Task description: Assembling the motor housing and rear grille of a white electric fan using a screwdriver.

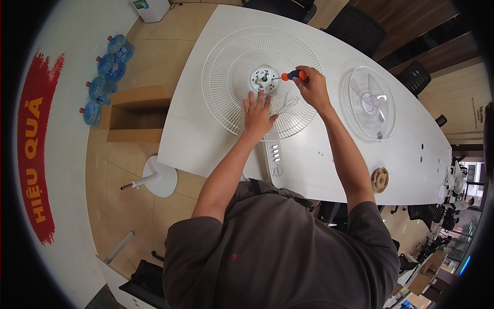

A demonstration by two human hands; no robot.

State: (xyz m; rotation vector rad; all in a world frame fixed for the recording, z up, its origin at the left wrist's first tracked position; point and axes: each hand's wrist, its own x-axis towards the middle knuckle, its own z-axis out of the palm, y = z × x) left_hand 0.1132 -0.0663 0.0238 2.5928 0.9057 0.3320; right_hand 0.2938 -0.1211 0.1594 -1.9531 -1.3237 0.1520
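A round white wire fan guard point(226, 59) lies on the white table, with a white motor hub plate point(257, 77) at its centre. My right hand point(313, 85) grips a screwdriver point(294, 75) with an orange and dark blue handle. Its shaft points left, and the tip is at the hub, though whether it sits in a screw is too small to tell. Spread over the wires just below the hub, my left hand point(257, 116) rests with its fingers apart. The fan's control panel point(276, 165), with a row of buttons and a knob, extends from the guard toward me.
To the right lie a second guard with clear fan blades point(368, 103) and a tan round part point(380, 179). An open cardboard box point(135, 135) and a white stand base point(160, 177) are on the floor at left, near several blue water bottles point(105, 64). Black chairs point(355, 31) line the far edge.
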